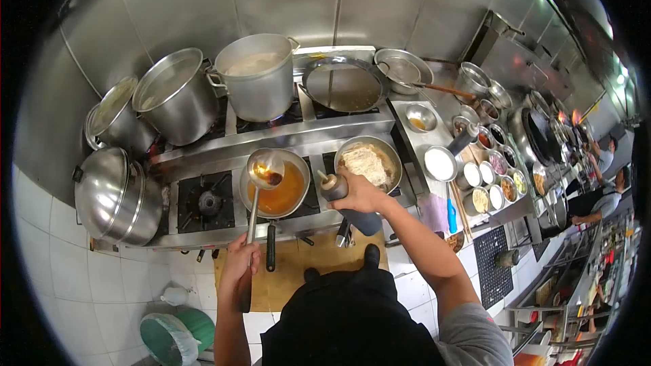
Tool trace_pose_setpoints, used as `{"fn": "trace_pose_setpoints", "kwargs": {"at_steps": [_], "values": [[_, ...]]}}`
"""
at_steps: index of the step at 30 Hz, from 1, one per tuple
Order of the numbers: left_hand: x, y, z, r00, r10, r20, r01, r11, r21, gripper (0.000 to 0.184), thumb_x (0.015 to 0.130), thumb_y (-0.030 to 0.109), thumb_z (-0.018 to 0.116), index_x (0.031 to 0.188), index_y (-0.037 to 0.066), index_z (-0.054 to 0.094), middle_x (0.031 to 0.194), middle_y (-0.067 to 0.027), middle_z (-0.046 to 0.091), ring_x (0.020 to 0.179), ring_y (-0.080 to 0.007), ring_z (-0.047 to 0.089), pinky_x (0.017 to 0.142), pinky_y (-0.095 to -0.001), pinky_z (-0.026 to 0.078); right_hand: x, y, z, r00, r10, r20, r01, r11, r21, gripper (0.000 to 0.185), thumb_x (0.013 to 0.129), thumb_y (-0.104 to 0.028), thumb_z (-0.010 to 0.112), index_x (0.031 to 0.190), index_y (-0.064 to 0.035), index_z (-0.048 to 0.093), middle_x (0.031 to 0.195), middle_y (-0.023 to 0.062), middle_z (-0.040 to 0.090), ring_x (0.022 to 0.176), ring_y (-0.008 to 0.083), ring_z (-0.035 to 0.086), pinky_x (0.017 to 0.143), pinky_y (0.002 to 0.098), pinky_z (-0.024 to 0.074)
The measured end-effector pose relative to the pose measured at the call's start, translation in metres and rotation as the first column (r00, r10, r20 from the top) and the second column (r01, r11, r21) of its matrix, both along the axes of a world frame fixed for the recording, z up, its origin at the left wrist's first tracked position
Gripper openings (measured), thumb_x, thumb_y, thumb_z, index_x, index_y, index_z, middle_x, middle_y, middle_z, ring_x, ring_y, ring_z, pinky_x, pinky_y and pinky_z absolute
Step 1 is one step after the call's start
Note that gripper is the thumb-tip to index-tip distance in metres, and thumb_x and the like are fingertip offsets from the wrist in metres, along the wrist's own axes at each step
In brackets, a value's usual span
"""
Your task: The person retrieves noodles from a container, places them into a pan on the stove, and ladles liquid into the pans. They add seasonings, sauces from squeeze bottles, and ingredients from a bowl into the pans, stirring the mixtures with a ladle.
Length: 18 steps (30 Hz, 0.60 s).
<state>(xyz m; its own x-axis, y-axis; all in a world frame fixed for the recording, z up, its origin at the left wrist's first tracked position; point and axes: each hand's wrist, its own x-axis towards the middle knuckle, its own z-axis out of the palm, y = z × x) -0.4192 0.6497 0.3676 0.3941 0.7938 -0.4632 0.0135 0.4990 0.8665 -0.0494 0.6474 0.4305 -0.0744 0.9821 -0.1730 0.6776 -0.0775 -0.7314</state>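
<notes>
My left hand (239, 261) is closed around the long handle of a metal ladle (253, 220). The ladle's bowl holds a little dark brown liquid and hovers over a pan of orange-brown sauce (290, 193). In my right hand (365, 193) is a dark squeeze bottle (335, 188), tipped so its nozzle points left toward the ladle. Whether liquid leaves the nozzle I cannot tell. Just behind the bottle, a second pan (395, 179) contains a pale noodle-like mass in brown liquid. My right fingers partly cover the bottle.
Behind the front burners stand a large stockpot (258, 91) and a wide dark wok (342, 85). A domed steel steamer (102, 193) sits left of a bare burner (209, 202). At right are several ingredient bowls and a white bowl (441, 163). Other people (603, 203) work farther right.
</notes>
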Motion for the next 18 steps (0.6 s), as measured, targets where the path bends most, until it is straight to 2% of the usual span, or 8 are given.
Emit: {"fn": "trace_pose_setpoints", "kwargs": {"at_steps": [2, 9, 11, 12, 15, 16, 17, 18], "values": [[0.003, 0.007, -0.017, 0.998, -0.016, -0.066, 0.022, 0.996, 0.084, 0.004, 0.092, 0.009, 0.051, 0.092, 0.005, 0.051, 0.06, -0.0014, 0.046, 0.039, -0.0125, 0.044, 0.035, -0.0269, 0.035, 0.002, -0.011, -0.007, 0.973, -0.028, -0.229, 0.067, 0.984, 0.164, 0.073, 0.064, -0.036, 0.081, 0.118, 0.0026, 0.051, 0.107, 0.0215, 0.063, 0.103, 0.0326, 0.061, 0.092, 0.0382, 0.0457], [0.058, -0.007, -0.002, 0.77, 0.073, -0.634, 0.229, 0.896, 0.381, 0.037, 0.089, 0.003, 0.049, 0.126, 0.004, 0.05, 0.07, -0.0132, 0.059, 0.041, -0.0191, 0.054, 0.037, -0.0313, 0.043, 0.033, -0.042, 0.013, 0.922, -0.056, -0.383, 0.169, 0.948, 0.269, 0.071, 0.066, -0.029, 0.082, 0.121, 0.0001, 0.049, 0.104, 0.0174, 0.065, 0.102, 0.0263, 0.063, 0.091, 0.0366, 0.0465], [0.075, -0.014, 0.004, 0.615, 0.066, -0.786, 0.213, 0.946, 0.246, 0.043, 0.086, 0.009, 0.056, 0.128, 0.009, 0.052, 0.078, -0.0237, 0.065, 0.065, -0.0361, 0.066, 0.061, -0.0446, 0.051, 0.056, -0.054, 0.023, 0.91, -0.064, -0.41, 0.173, 0.957, 0.235, 0.07, 0.066, -0.027, 0.083, 0.121, -0.0006, 0.049, 0.104, 0.0166, 0.065, 0.101, 0.0246, 0.063, 0.091, 0.0357, 0.0464], [0.054, -0.007, -0.062, 0.507, 0.173, -0.844, 0.405, 0.817, 0.41, 0.042, 0.086, 0.009, 0.055, 0.128, 0.008, 0.051, 0.087, -0.0251, 0.066, 0.082, -0.0387, 0.067, 0.07, -0.0443, 0.051, 0.07, -0.059, 0.024, 0.929, -0.063, -0.364, 0.197, 0.918, 0.344, 0.07, 0.065, -0.026, 0.084, 0.12, -0.0011, 0.049, 0.105, 0.0161, 0.065, 0.101, 0.0236, 0.063, 0.091, 0.0357, 0.0463], [0.074, -0.02, -0.058, 0.697, 0.102, -0.71, 0.341, 0.823, 0.454, 0.042, 0.085, 0.006, 0.052, 0.126, 0.001, 0.05, 0.098, -0.0264, 0.065, 0.098, -0.0396, 0.063, 0.085, -0.046, 0.048, 0.128, -0.085, 0.036, 0.923, -0.121, -0.365, 0.284, 0.854, 0.436, 0.069, 0.065, -0.028, 0.085, 0.118, -0.0009, 0.05, 0.106, 0.0164, 0.065, 0.101, 0.0238, 0.062, 0.092, 0.0358, 0.0463], [0.064, -0.013, -0.095, 0.695, 0.185, -0.695, 0.283, 0.818, 0.501, 0.039, 0.085, 0.006, 0.051, 0.123, -0.001, 0.05, 0.089, -0.0197, 0.066, 0.083, -0.0329, 0.067, 0.071, -0.043, 0.052, 0.146, -0.095, 0.047, 0.905, -0.188, -0.382, 0.345, 0.85, 0.398, 0.069, 0.066, -0.029, 0.084, 0.118, -0.0009, 0.05, 0.105, 0.0141, 0.065, 0.101, 0.0217, 0.062, 0.092, 0.0349, 0.0461], [0.036, 0.002, -0.142, 0.693, 0.102, -0.714, 0.21, 0.919, 0.335, 0.028, 0.086, 0.007, 0.052, 0.113, 0.002, 0.053, 0.075, -0.0108, 0.061, 0.065, -0.0212, 0.065, 0.052, -0.0341, 0.051, 0.169, -0.103, 0.051, 0.89, -0.186, -0.416, 0.376, 0.815, 0.441, 0.068, 0.066, -0.028, 0.084, 0.118, -0.0016, 0.05, 0.104, 0.0113, 0.064, 0.099, 0.0189, 0.061, 0.092, 0.0337, 0.0457], [0.054, -0.01, -0.103, 0.933, 0.039, -0.357, 0.037, 0.978, 0.203, 0.019, 0.088, 0.012, 0.054, 0.104, 0.004, 0.053, 0.063, -0.0017, 0.048, 0.048, -0.0105, 0.051, 0.038, -0.0248, 0.04, 0.194, -0.11, 0.056, 0.865, -0.231, -0.445, 0.428, 0.803, 0.415, 0.067, 0.066, -0.027, 0.084, 0.118, -0.0022, 0.051, 0.104, 0.0102, 0.064, 0.099, 0.0176, 0.06, 0.091, 0.033, 0.0455]]}}
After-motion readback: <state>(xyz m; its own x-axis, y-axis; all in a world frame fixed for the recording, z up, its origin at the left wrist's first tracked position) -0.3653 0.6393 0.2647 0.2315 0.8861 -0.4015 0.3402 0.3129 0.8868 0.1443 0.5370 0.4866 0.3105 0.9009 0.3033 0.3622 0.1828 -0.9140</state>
